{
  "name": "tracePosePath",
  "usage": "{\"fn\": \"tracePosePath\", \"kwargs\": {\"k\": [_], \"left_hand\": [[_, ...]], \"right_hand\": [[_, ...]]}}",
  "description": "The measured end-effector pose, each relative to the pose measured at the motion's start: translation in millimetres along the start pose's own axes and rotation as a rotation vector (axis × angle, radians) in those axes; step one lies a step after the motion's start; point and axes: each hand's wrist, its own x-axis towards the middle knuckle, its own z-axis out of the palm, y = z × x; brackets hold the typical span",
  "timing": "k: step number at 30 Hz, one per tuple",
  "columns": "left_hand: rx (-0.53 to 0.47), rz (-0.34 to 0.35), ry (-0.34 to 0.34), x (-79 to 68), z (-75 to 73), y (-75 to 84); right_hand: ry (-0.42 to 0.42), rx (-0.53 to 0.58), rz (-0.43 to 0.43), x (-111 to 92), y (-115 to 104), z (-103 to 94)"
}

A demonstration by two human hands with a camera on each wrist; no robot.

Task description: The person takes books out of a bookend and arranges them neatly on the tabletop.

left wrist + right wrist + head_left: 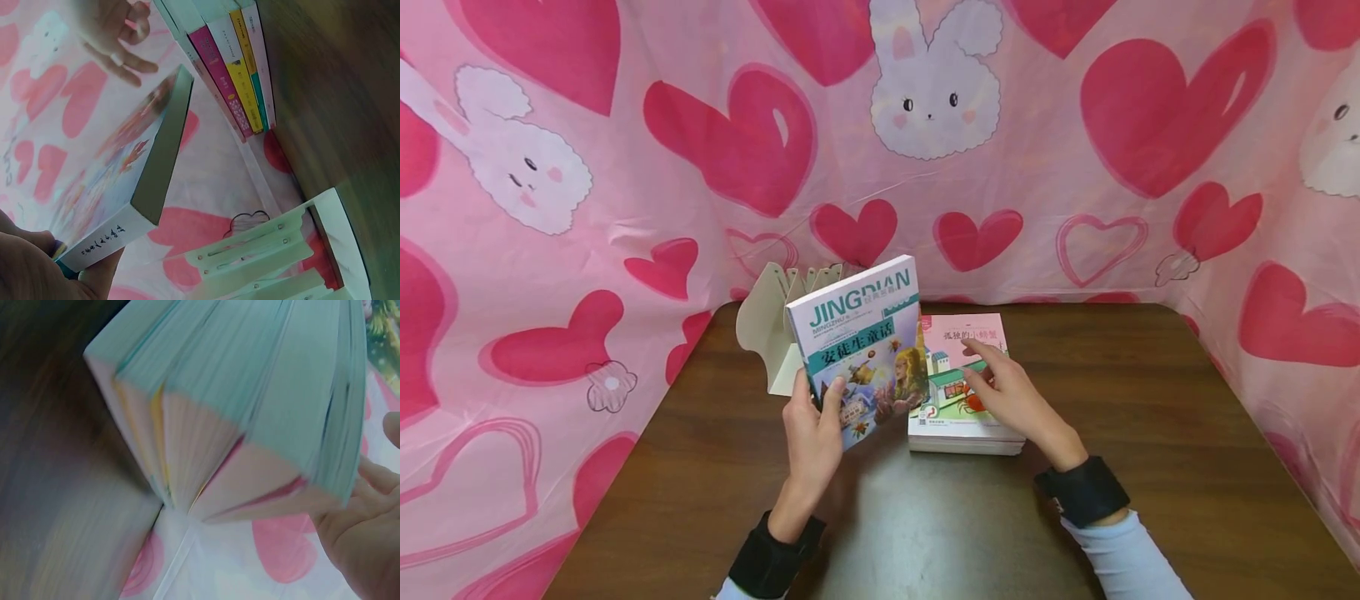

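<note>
My left hand [814, 442] holds a paperback book [868, 358] up off the table, thumb on its front cover and fingers behind. Its cover reads JINGDIAN above a colourful fairy-tale picture, and its white spine [103, 242] faces the left wrist camera. To the right lies a stack of books [966, 447], a pink-and-green cover with a red crab on top. Over that cover is my right hand [1015, 400], fingers loosely extended and gripping nothing; whether a fingertip touches it I cannot tell. Pink, yellow and white spines [232, 81] show in the left wrist view.
Behind the held book, a cream bookend rack [763, 329] with upright dividers stands on the dark wooden table [715, 500], partly hidden. A pink cloth [1037, 167] with hearts and rabbits hangs around the table's back and sides.
</note>
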Motion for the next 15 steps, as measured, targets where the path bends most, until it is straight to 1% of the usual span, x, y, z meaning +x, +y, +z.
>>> {"fn": "tracePosePath", "kwargs": {"k": [3, 9, 15], "left_hand": [[-0.004, -0.014, -0.005, -0.1, 2.3, -0.5], [-0.016, -0.045, 0.002, -1.7, 5.7, -3.8], [-0.018, -0.040, 0.016, 1.1, 6.6, -6.0]], "right_hand": [[-0.004, 0.006, -0.022, 0.4, -3.9, 4.8], [-0.004, 0.037, -0.029, 2.2, -13.2, 16.8], [-0.012, 0.077, -0.049, 5.0, -23.0, 26.7]]}}
